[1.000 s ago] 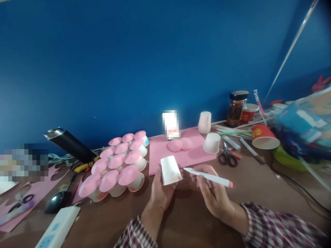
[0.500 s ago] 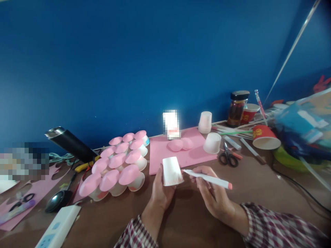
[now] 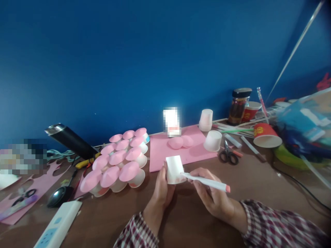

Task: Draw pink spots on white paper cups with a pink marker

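A white paper cup (image 3: 174, 168), upside down and slightly tilted, is gripped from the side and below by my left hand (image 3: 162, 186). Faint pinkish marks run along its lower rim. My right hand (image 3: 210, 193) pinches a white marker (image 3: 209, 182) with a coral-coloured end. The marker's tip meets the cup's lower right side. Behind the cup lies a pink paper sheet (image 3: 157, 160) bearing pink paper discs (image 3: 176, 143). Another upturned white cup (image 3: 212, 141) stands at the sheet's right edge, with a cup stack (image 3: 206, 120) farther back.
Rows of cups with pink cone tops (image 3: 130, 171) fill the left. Black scissors (image 3: 228, 156), a red cup (image 3: 266, 135) and a lidded jar (image 3: 239, 106) sit right. A power strip (image 3: 60, 220), glue gun (image 3: 60, 195) and black flask (image 3: 72, 141) lie left.
The marker tip has moved left and down onto the cup's side. My left hand has shifted the cup slightly right and turned it a little. The view has tilted slightly.
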### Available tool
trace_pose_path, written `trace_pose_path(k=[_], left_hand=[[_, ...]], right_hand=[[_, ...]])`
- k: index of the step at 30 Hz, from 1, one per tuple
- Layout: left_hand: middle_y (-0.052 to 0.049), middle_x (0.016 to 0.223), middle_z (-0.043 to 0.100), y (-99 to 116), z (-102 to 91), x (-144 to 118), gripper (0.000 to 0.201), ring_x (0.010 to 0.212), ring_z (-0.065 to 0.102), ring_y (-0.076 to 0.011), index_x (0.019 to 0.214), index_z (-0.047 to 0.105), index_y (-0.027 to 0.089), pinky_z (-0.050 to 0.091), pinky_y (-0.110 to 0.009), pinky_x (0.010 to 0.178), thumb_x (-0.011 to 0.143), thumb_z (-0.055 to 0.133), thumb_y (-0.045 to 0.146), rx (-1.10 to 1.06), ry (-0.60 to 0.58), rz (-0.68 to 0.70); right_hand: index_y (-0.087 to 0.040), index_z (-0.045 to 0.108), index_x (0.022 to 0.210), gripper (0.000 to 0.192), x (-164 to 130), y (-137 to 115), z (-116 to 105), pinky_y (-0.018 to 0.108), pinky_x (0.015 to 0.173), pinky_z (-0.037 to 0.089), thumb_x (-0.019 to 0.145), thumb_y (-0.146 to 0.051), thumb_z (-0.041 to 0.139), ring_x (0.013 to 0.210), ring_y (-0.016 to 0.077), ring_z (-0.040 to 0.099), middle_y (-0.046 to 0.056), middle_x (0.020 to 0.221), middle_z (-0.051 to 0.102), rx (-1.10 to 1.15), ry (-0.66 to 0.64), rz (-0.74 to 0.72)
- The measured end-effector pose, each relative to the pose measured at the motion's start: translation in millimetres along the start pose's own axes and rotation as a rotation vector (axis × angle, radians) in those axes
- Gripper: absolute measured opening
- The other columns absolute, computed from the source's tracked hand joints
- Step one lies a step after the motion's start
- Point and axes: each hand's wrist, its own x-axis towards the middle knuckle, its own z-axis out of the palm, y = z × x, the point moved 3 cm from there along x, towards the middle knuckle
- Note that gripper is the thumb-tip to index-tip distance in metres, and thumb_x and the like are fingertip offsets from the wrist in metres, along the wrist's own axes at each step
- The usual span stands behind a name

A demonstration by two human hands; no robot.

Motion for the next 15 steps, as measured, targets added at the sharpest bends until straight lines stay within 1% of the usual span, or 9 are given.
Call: trace_pose_path(k=[2,6,10,15], left_hand=[[-0.008,0.09,0.069,-1.3,-1.0,0.2,0.038,0.078,0.063,-0.0187,0.103,0.066,0.011,0.05,-0.03,0.075,0.088,0.056,0.045,0.001,0.024,0.002],[-0.008,0.09,0.068,-2.2,-2.1,0.3,0.04,0.079,0.063,-0.0186,0.107,0.064,0.011,0.049,-0.029,0.074,0.088,0.056,0.045,0.011,0.045,-0.003],[-0.009,0.092,0.069,-1.8,-2.4,-0.5,0.041,0.08,0.063,-0.019,0.11,0.063,0.011,0.049,-0.029,0.074,0.087,0.059,0.044,0.009,0.062,-0.001],[-0.009,0.094,0.07,-1.3,-2.3,-1.1,0.041,0.083,0.065,-0.0202,0.107,0.065,0.011,0.049,-0.03,0.077,0.084,0.063,0.044,0.017,0.046,0.007]], right_hand=[[-0.019,0.057,0.104,0.017,0.2,-1.2,0.3,0.03,0.07,0.053,0.092,-0.011,0.048,0.077,0.0177,0.065,0.005,0.087,0.064,-0.021,-0.038,-0.021],[-0.018,0.058,0.101,0.015,0.1,-2.9,1.5,0.029,0.069,0.054,0.092,-0.012,0.048,0.075,0.0176,0.065,0.006,0.085,0.065,-0.034,-0.079,-0.052],[-0.019,0.059,0.099,0.014,0.6,-3.7,2.0,0.029,0.069,0.056,0.092,-0.013,0.049,0.075,0.0178,0.065,0.006,0.084,0.066,-0.041,-0.085,-0.046],[-0.02,0.059,0.1,0.014,0.9,-4.2,2.2,0.03,0.069,0.057,0.093,-0.015,0.048,0.075,0.0185,0.066,0.006,0.084,0.067,-0.053,-0.084,-0.041]])
